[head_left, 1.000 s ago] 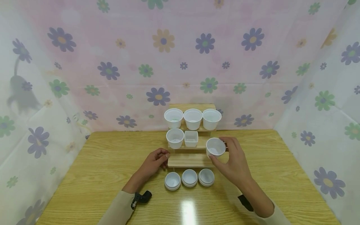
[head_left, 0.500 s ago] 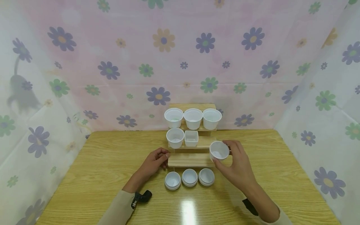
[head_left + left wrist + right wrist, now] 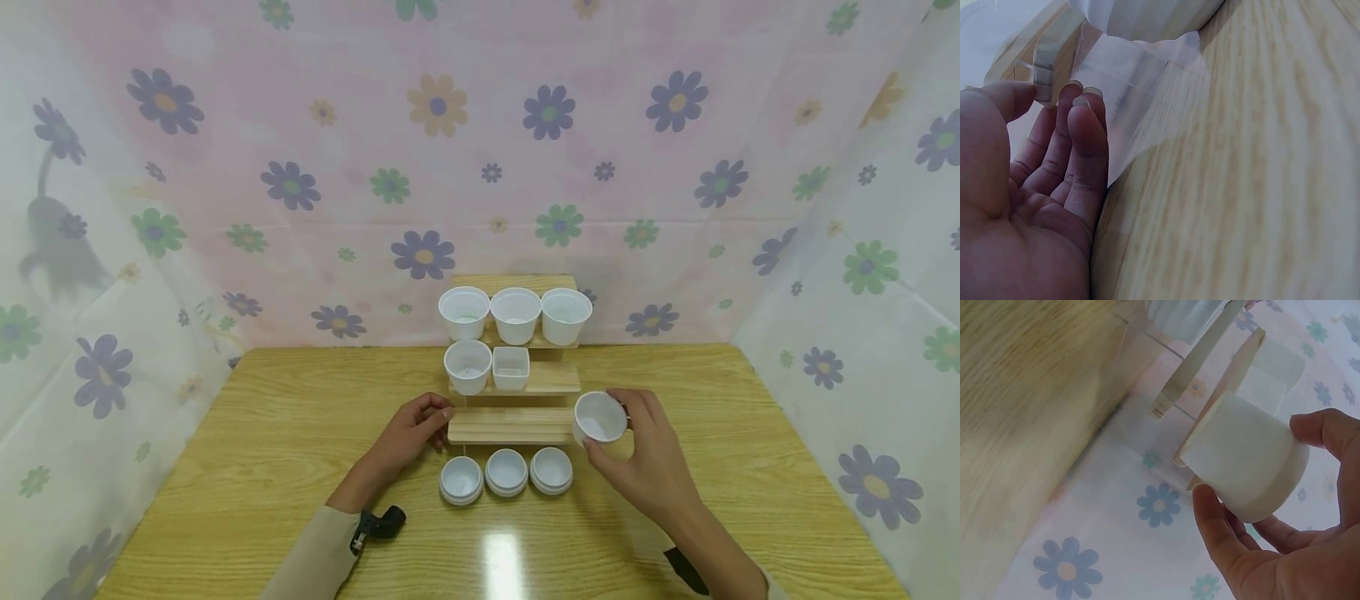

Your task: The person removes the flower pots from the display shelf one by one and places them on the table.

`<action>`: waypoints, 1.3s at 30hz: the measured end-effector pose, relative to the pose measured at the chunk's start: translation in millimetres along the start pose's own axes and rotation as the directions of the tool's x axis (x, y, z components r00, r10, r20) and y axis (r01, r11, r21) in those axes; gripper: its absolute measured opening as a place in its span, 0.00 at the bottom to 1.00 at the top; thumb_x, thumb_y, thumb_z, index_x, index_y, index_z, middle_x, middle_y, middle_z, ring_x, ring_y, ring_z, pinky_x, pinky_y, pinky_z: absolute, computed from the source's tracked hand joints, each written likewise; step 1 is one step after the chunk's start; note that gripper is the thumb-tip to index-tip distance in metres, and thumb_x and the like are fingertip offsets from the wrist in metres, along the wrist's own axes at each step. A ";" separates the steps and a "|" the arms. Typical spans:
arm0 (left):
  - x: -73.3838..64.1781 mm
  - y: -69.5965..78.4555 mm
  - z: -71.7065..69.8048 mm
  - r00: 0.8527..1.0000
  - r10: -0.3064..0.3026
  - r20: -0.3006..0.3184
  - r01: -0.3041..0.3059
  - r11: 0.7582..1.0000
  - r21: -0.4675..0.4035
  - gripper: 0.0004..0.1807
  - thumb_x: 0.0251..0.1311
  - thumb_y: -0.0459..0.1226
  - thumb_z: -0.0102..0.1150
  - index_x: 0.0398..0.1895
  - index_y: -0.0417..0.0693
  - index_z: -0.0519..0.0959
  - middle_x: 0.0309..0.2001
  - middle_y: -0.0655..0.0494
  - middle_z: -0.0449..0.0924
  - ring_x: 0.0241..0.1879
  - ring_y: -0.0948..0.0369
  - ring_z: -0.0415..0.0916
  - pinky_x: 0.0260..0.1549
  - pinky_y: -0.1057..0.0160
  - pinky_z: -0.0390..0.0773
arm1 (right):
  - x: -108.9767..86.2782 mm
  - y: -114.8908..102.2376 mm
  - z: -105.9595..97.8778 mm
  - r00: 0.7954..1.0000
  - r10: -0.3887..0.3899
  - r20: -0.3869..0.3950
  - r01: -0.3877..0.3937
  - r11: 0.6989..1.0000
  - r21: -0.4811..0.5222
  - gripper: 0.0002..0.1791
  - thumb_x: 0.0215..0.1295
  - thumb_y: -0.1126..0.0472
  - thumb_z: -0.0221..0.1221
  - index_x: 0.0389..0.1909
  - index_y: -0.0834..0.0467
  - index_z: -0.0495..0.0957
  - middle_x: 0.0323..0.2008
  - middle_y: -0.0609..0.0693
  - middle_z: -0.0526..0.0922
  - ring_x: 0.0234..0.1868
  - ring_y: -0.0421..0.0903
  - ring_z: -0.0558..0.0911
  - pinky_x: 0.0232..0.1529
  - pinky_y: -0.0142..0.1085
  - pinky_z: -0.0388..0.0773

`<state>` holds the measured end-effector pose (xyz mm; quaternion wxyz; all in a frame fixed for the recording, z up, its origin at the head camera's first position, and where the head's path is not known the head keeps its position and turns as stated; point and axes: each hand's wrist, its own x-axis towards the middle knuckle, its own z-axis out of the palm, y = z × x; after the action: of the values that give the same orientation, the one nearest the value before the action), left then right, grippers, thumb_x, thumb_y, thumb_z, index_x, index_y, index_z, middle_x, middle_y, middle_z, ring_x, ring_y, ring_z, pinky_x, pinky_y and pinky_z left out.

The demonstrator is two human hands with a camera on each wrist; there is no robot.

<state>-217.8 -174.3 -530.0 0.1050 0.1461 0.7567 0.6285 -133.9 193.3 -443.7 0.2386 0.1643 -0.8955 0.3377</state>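
My right hand (image 3: 654, 471) holds a round white cup (image 3: 600, 421) between thumb and fingers, just right of the lowest wooden board (image 3: 510, 428) of a tiered display stand. The right wrist view shows the cup (image 3: 1241, 456) tilted, gripped by its sides. At the board's left end, my left hand (image 3: 411, 427) pinches the edge, thumb on top and fingers curled beneath; the left wrist view shows the thumb on the board end (image 3: 1054, 56). On the middle board stand a round white cup (image 3: 468, 369) and a square white cup (image 3: 511, 369), with bare wood to their right.
Three larger white cups, one in the centre (image 3: 515, 318), line the top board. In front of the stand, three small white jars, including a middle one (image 3: 506, 473), sit on the wood-grain table (image 3: 300, 400). A flowered cloth (image 3: 480, 167) hangs behind and at both sides.
My right hand has drawn the white cup away from the middle board, toward me and to the right. The left hand stays at the lowest board's end.
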 end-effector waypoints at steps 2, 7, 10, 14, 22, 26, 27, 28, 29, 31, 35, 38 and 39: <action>0.3 0.1 -0.2 1.000 0.000 0.000 0.000 1.000 -0.001 0.15 0.82 0.40 0.54 0.58 0.36 0.77 0.35 0.48 0.82 0.31 0.56 0.80 0.33 0.60 0.85 | -2.8 0.6 -1.6 1.000 0.009 0.010 -0.009 1.000 -0.005 0.38 0.50 0.63 0.81 0.62 0.65 0.75 0.54 0.57 0.78 0.47 0.49 0.79 0.43 0.42 0.81; 0.7 0.1 -0.8 1.000 0.002 0.001 -0.002 1.000 -0.003 0.16 0.82 0.41 0.54 0.57 0.36 0.77 0.35 0.49 0.82 0.31 0.56 0.80 0.33 0.61 0.85 | -8.0 1.2 -5.3 0.998 0.045 0.044 -0.044 0.999 -0.021 0.41 0.49 0.64 0.80 0.65 0.65 0.73 0.54 0.59 0.76 0.48 0.52 0.81 0.43 0.50 0.84; 0.9 -0.1 -1.1 1.000 0.003 0.002 -0.003 1.000 -0.003 0.16 0.83 0.41 0.54 0.57 0.35 0.77 0.35 0.48 0.82 0.31 0.56 0.80 0.33 0.60 0.85 | -9.7 0.1 -6.6 0.996 0.060 0.069 -0.057 0.998 -0.037 0.42 0.50 0.64 0.79 0.66 0.66 0.72 0.54 0.60 0.75 0.47 0.53 0.81 0.43 0.50 0.84; 1.3 -0.9 -1.3 1.000 0.005 0.003 -0.005 1.000 0.004 0.16 0.83 0.41 0.54 0.58 0.35 0.77 0.35 0.48 0.82 0.32 0.56 0.80 0.33 0.60 0.85 | -10.7 -2.5 -8.0 0.991 0.080 0.107 -0.075 0.996 -0.050 0.39 0.50 0.65 0.78 0.64 0.67 0.74 0.54 0.60 0.74 0.46 0.53 0.81 0.42 0.49 0.84; 1.0 -3.1 -1.0 1.000 -0.001 0.005 0.001 1.000 0.006 0.16 0.83 0.41 0.53 0.58 0.35 0.76 0.36 0.49 0.82 0.33 0.56 0.81 0.34 0.60 0.86 | -10.6 -7.3 -12.9 0.965 0.173 0.196 -0.163 0.984 -0.065 0.36 0.52 0.63 0.75 0.60 0.69 0.71 0.55 0.61 0.71 0.47 0.56 0.80 0.36 0.42 0.84; 0.7 -2.9 -0.9 1.000 -0.001 0.001 0.001 1.000 0.008 0.16 0.83 0.41 0.53 0.58 0.36 0.76 0.36 0.49 0.82 0.34 0.56 0.81 0.34 0.60 0.86 | -10.4 -8.3 -14.5 0.943 0.224 0.246 -0.212 0.975 -0.073 0.37 0.52 0.63 0.75 0.60 0.69 0.70 0.55 0.64 0.70 0.46 0.57 0.80 0.35 0.41 0.83; 0.7 -2.8 -0.9 1.000 0.000 0.001 0.000 1.000 0.009 0.16 0.83 0.41 0.53 0.58 0.36 0.76 0.36 0.49 0.82 0.34 0.56 0.81 0.34 0.60 0.86 | -10.4 -8.4 -14.7 0.937 0.235 0.259 -0.223 0.972 -0.076 0.37 0.51 0.63 0.75 0.60 0.69 0.70 0.55 0.64 0.70 0.46 0.58 0.80 0.35 0.42 0.83; 0.7 -2.7 -0.9 1.000 0.000 0.001 0.000 1.000 0.007 0.16 0.83 0.41 0.54 0.58 0.36 0.76 0.36 0.48 0.82 0.33 0.56 0.81 0.34 0.60 0.86 | -10.2 -8.3 -14.7 0.931 0.246 0.269 -0.233 0.969 -0.079 0.37 0.51 0.62 0.75 0.60 0.69 0.70 0.55 0.65 0.71 0.46 0.58 0.80 0.35 0.42 0.84; 0.7 -2.7 -0.8 1.000 0.000 0.002 0.000 1.000 0.006 0.16 0.83 0.41 0.54 0.58 0.36 0.77 0.36 0.48 0.82 0.33 0.56 0.82 0.34 0.60 0.86 | -10.2 -7.9 -14.7 0.926 0.254 0.280 -0.240 0.967 -0.083 0.37 0.51 0.62 0.75 0.60 0.69 0.70 0.55 0.65 0.71 0.46 0.58 0.80 0.35 0.43 0.84; 0.7 -2.7 -0.6 1.000 0.000 0.003 0.000 1.000 0.005 0.16 0.83 0.41 0.54 0.58 0.36 0.77 0.36 0.49 0.82 0.33 0.56 0.82 0.35 0.60 0.86 | -10.3 -6.8 -14.3 0.916 0.268 0.298 -0.253 0.963 -0.089 0.37 0.51 0.62 0.75 0.61 0.69 0.70 0.55 0.66 0.71 0.46 0.59 0.81 0.36 0.44 0.84; 0.8 -2.7 -0.4 1.000 0.002 0.005 -0.002 1.000 0.002 0.16 0.83 0.41 0.53 0.58 0.36 0.76 0.36 0.49 0.82 0.32 0.56 0.82 0.35 0.60 0.86 | -11.2 -3.9 -12.4 0.907 0.272 0.321 -0.253 0.962 -0.101 0.38 0.51 0.62 0.75 0.61 0.69 0.70 0.55 0.66 0.72 0.46 0.58 0.80 0.37 0.45 0.85; 0.5 -2.4 -0.6 1.000 0.002 0.006 -0.002 1.000 0.002 0.16 0.83 0.41 0.53 0.58 0.36 0.76 0.36 0.49 0.82 0.33 0.55 0.82 0.35 0.60 0.86 | -12.2 -1.8 -11.0 0.904 0.268 0.333 -0.246 0.963 -0.107 0.38 0.51 0.62 0.76 0.61 0.69 0.71 0.55 0.66 0.73 0.46 0.58 0.81 0.38 0.46 0.85; 0.3 -2.1 -0.6 1.000 0.002 0.006 -0.002 1.000 0.003 0.16 0.83 0.41 0.53 0.58 0.36 0.76 0.36 0.49 0.82 0.33 0.55 0.82 0.35 0.60 0.86 | -12.4 -1.1 -10.5 0.903 0.266 0.336 -0.243 0.964 -0.108 0.38 0.51 0.62 0.76 0.61 0.69 0.71 0.55 0.66 0.73 0.46 0.58 0.81 0.38 0.47 0.85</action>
<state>-218.5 -175.2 -532.0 0.1062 0.1489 0.7572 0.6271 -119.8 201.3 -442.9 0.0355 0.0954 -0.9476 0.3029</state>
